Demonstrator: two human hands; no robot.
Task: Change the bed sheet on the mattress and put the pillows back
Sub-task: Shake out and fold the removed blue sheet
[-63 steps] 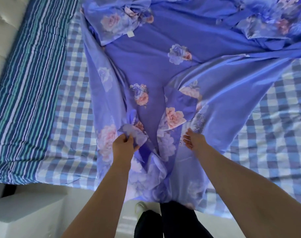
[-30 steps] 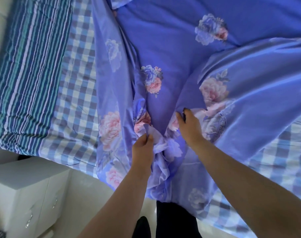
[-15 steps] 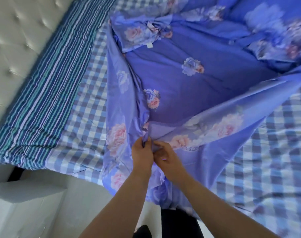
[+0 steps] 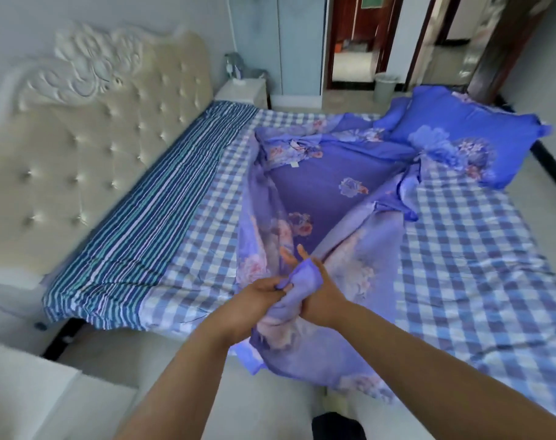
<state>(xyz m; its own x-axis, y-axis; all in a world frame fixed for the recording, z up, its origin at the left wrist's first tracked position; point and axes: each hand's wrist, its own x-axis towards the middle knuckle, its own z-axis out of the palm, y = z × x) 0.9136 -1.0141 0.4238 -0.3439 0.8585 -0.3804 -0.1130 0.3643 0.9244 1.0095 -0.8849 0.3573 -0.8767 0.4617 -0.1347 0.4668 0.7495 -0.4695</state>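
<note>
The purple cotton bed sheet with pink flowers (image 4: pixel 317 185) lies crumpled across the middle of the checked blue-and-white mattress cover (image 4: pixel 479 249), its near edge lifted off the bedside. The left hand (image 4: pixel 257 296) pinches a bunched corner; the right hand (image 4: pixel 321 293) clasps the same fold, its fingertips hidden behind cloth. A matching purple floral pillow (image 4: pixel 460 134) rests at the far corner. A blue striped blanket (image 4: pixel 137 217) lines the cream tufted headboard (image 4: pixel 95 147). Motion blurs everything.

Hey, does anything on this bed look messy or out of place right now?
Yes. The purple floral sheet lies bunched mid-mattress, not spread, over the checked sheet. Pillows sit at the far foot corner, away from the headboard.
</note>
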